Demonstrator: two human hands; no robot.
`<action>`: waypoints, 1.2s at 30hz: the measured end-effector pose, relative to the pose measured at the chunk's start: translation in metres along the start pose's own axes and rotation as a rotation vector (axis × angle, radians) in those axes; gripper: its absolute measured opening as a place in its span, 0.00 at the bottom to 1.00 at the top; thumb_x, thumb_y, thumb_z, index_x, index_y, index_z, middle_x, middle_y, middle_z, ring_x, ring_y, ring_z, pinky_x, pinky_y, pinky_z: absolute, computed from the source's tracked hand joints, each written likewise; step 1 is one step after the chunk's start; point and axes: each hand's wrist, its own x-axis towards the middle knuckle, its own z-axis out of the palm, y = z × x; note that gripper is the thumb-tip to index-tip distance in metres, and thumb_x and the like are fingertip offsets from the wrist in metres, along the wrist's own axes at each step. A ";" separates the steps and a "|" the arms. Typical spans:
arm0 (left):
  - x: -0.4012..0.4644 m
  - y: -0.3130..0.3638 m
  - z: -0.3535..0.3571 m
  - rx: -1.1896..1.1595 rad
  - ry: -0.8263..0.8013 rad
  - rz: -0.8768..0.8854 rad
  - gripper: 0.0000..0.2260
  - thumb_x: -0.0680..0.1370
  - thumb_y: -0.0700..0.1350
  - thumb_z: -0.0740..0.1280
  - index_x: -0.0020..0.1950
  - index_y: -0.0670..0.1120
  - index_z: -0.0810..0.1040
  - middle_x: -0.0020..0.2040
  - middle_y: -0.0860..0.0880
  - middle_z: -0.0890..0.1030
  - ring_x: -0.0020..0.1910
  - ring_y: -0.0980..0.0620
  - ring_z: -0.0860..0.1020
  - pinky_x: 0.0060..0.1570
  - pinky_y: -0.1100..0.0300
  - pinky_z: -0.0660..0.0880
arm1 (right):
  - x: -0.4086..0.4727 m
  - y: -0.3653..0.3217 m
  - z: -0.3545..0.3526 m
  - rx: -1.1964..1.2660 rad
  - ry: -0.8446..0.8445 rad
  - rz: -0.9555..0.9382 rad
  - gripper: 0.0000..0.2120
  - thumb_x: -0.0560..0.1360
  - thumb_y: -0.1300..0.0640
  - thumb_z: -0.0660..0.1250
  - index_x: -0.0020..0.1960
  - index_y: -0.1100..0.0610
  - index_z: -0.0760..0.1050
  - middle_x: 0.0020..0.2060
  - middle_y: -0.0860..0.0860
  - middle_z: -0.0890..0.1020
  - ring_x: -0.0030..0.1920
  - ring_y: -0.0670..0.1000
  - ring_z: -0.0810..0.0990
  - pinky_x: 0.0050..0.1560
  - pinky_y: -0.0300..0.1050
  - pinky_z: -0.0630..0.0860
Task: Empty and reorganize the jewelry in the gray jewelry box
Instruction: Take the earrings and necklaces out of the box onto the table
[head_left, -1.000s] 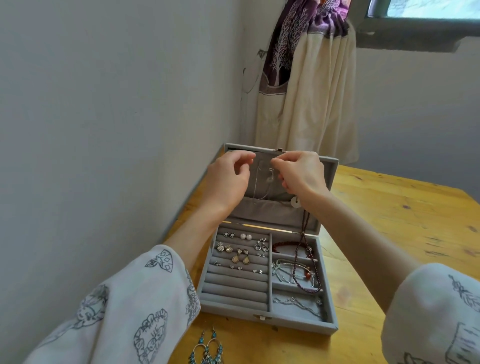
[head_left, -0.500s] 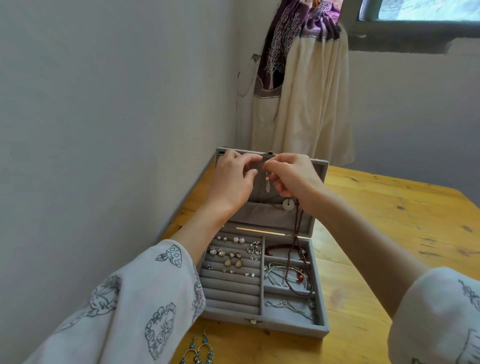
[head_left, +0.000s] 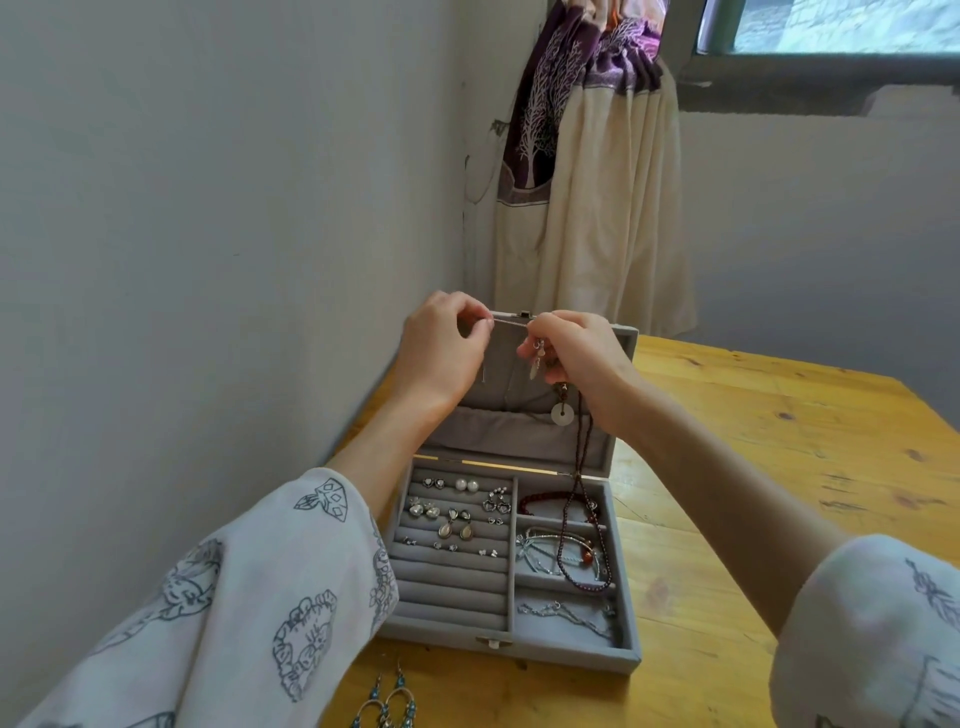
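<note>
Chain (head_left: 511, 323) taut between both hands (head_left: 511, 353)

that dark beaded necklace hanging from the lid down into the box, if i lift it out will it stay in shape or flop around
The dark beaded necklace would probably flop: it hangs slack from the lid and loops loosely over the bracelets. It may snag them, since they overlap. The white disc pendant would likely swing.

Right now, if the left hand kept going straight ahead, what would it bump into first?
Probably the box lid standing open right behind the left hand, which pinches a thin chain. Depth is hard to judge.
</note>
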 end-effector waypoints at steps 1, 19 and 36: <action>0.001 0.001 -0.002 -0.027 0.007 -0.024 0.05 0.76 0.41 0.65 0.47 0.43 0.80 0.46 0.49 0.79 0.43 0.55 0.74 0.47 0.63 0.71 | 0.000 -0.002 0.000 0.039 -0.012 0.001 0.09 0.75 0.60 0.58 0.39 0.58 0.74 0.34 0.52 0.79 0.35 0.49 0.75 0.37 0.40 0.71; 0.006 0.007 -0.024 -0.345 -0.022 -0.231 0.02 0.77 0.40 0.64 0.48 0.45 0.75 0.46 0.46 0.81 0.43 0.52 0.80 0.46 0.61 0.77 | -0.007 -0.014 -0.012 0.223 0.048 0.018 0.08 0.76 0.63 0.59 0.41 0.59 0.74 0.28 0.51 0.69 0.27 0.47 0.66 0.28 0.38 0.64; 0.022 0.024 -0.008 -0.227 0.042 -0.125 0.03 0.76 0.41 0.66 0.47 0.45 0.79 0.44 0.49 0.80 0.46 0.53 0.78 0.46 0.65 0.73 | -0.004 -0.004 -0.044 0.470 0.168 -0.008 0.08 0.74 0.65 0.59 0.36 0.60 0.71 0.26 0.51 0.66 0.26 0.48 0.64 0.29 0.40 0.61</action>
